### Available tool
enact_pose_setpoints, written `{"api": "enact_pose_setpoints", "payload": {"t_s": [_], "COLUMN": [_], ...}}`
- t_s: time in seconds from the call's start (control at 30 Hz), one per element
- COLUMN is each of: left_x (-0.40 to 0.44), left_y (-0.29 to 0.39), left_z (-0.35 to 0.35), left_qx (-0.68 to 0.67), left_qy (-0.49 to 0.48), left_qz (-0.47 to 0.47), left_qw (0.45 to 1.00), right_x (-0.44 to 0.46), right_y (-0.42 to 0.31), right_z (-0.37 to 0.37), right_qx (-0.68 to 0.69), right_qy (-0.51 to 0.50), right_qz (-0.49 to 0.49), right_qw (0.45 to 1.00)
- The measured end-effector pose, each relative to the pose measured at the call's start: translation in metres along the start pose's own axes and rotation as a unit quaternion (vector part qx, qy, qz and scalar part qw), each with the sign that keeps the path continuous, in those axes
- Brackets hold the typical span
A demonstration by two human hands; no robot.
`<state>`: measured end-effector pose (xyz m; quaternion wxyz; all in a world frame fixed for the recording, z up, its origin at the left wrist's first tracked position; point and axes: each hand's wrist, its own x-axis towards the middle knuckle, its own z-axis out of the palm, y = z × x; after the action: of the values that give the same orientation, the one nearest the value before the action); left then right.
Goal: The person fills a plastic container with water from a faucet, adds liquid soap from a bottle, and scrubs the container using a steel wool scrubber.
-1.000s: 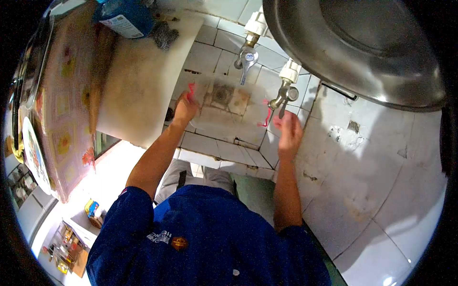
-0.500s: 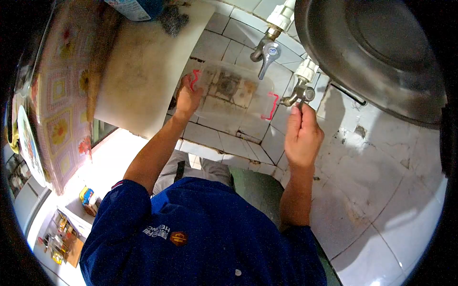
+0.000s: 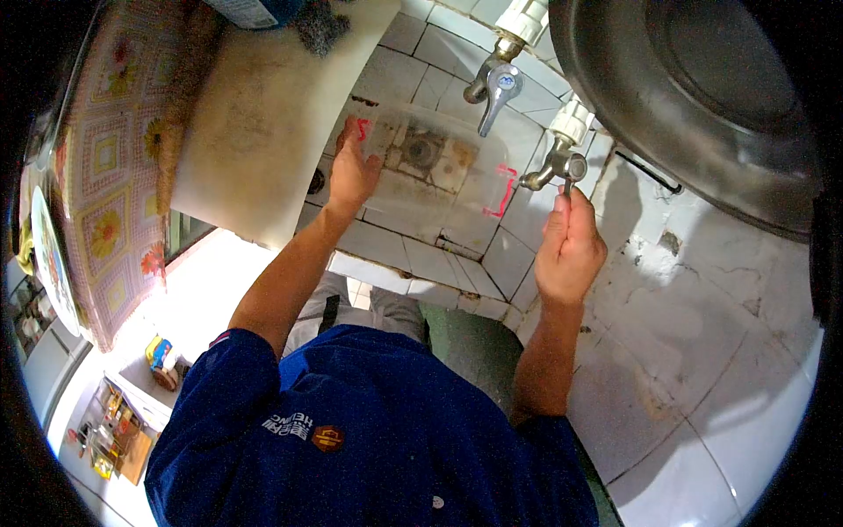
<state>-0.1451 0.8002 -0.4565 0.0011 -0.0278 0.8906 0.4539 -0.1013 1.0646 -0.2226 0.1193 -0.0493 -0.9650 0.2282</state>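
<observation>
A clear plastic box (image 3: 421, 195) with red clips at its two ends sits in the white-tiled basin, below the taps; whether it rests on the basin floor cannot be told. My left hand (image 3: 351, 174) grips its left end, fingers by the red clip and thumb on the near side. On the right, my right hand (image 3: 569, 255) pinches the lever of the nearer metal tap (image 3: 555, 165), whose spout points toward the box's right end. A second tap (image 3: 499, 83), its lever hanging down, is fixed farther back. No water stream is visible.
A large metal basin (image 3: 702, 105) leans at upper right. To the left lies a pale board (image 3: 263, 132) with a dark scouring pad (image 3: 321, 28) and a blue container (image 3: 255, 10) at its back. Cracked tiled counter (image 3: 685, 351) spans the right.
The left hand's fingers have straightened somewhat along the box's end. My right hand stays on the tap lever. The whole view has shifted slightly.
</observation>
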Motion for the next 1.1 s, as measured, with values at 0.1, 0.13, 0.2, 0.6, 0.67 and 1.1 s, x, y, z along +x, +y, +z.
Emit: {"api": "enact_pose_setpoints", "payload": {"t_s": [0.1,0.13,0.2,0.6,0.67,1.1], "left_x": [0.007,0.010,0.014,0.008,0.015,0.006], "left_y": [-0.007,-0.009,-0.008,-0.033,-0.012,-0.029], "left_z": [0.000,-0.001,-0.002,0.007,-0.003,0.014], "left_qx": [-0.029,-0.028,-0.018,-0.053,-0.032,-0.014], "left_qy": [-0.070,-0.069,-0.079,-0.105,-0.153,-0.206], "left_qz": [-0.074,-0.075,-0.057,-0.088,-0.175,-0.232], "left_qw": [0.994,0.994,0.995,0.989,0.972,0.951], "right_x": [0.002,0.003,0.006,-0.004,-0.008,-0.037], "right_y": [0.010,0.011,0.010,0.008,0.005,-0.043], "right_z": [0.001,0.000,-0.004,0.001,0.005,0.041], "right_qx": [0.003,0.004,-0.002,0.041,0.047,0.210], "right_qy": [0.031,0.030,0.005,0.081,0.093,0.085], "right_qz": [-0.025,-0.025,0.000,0.079,0.098,0.111], "right_qw": [0.999,0.999,1.000,0.993,0.990,0.968]}}
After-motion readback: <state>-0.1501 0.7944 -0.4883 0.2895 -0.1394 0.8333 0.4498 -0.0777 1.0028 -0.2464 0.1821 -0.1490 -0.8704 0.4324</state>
